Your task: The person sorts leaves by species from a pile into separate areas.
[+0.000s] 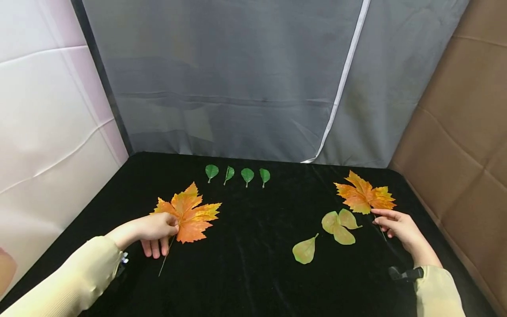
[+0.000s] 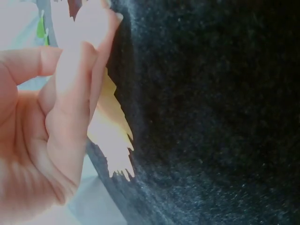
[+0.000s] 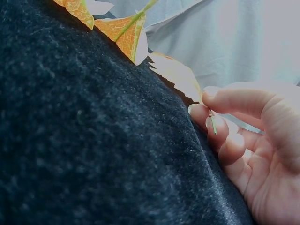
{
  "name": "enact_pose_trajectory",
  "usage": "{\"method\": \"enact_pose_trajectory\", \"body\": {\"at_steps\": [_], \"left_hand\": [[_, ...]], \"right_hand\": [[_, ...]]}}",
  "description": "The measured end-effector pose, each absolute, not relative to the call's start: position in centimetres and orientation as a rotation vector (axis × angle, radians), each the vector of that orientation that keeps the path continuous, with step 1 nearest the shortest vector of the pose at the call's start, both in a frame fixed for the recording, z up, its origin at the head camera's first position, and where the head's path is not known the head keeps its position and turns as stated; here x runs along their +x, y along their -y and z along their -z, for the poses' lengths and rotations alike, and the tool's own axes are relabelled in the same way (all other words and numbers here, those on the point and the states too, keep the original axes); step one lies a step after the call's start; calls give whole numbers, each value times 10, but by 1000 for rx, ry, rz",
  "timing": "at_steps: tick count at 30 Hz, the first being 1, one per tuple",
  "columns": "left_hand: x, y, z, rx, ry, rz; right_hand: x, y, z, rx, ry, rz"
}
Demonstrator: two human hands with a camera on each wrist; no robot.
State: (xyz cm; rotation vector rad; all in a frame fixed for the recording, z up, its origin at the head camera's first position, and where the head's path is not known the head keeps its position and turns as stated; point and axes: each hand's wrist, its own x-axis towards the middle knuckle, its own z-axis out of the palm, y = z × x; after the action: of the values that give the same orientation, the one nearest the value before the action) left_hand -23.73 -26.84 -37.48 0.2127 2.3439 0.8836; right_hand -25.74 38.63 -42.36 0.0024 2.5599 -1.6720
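Observation:
On the left of the black cloth, my left hand (image 1: 159,231) pinches an orange maple leaf (image 1: 194,215) near its base, the thin stem trailing down toward me. In the left wrist view that leaf (image 2: 112,126) is washed out by light and partly hidden behind the fingers. Over at the right, my right hand (image 1: 402,226) pinches the stem of a second orange maple leaf (image 1: 364,193) between thumb and forefinger. The right wrist view shows the green stem end (image 3: 213,124) poking out below the thumb.
Several small green leaves (image 1: 247,175) lie in a row at the back of the black-covered table (image 1: 245,281). Just left of my right hand are a cluster of yellow-green leaves (image 1: 342,229) and a single one (image 1: 305,251). Grey fabric (image 1: 237,88) hangs behind the table.

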Motion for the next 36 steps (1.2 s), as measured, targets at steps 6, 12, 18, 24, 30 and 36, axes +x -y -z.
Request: {"method": "enact_pose_trajectory", "body": {"at_steps": [6,12,18,24,30,36], "left_hand": [[-239,265,373,222,-2354,-856],[-246,281,363,355,-2295,-980],[-255,299,364,629,-2631,-1071],[-251,304,378,848,-2683,-1001],[-251,307,380,875,-2452,-981],[-255,306,385,857,-2413,-894]], "right_hand": [[-255,-388,423,15,-2533,1703],[-253,-386,425,-14,-2541,1706],[-254,-387,423,-34,-2550,1705],[-254,-385,422,-60,-2554,1692],[-251,-385,422,-109,-2549,1694],[-251,-390,423,-176,-2501,1696]]}}
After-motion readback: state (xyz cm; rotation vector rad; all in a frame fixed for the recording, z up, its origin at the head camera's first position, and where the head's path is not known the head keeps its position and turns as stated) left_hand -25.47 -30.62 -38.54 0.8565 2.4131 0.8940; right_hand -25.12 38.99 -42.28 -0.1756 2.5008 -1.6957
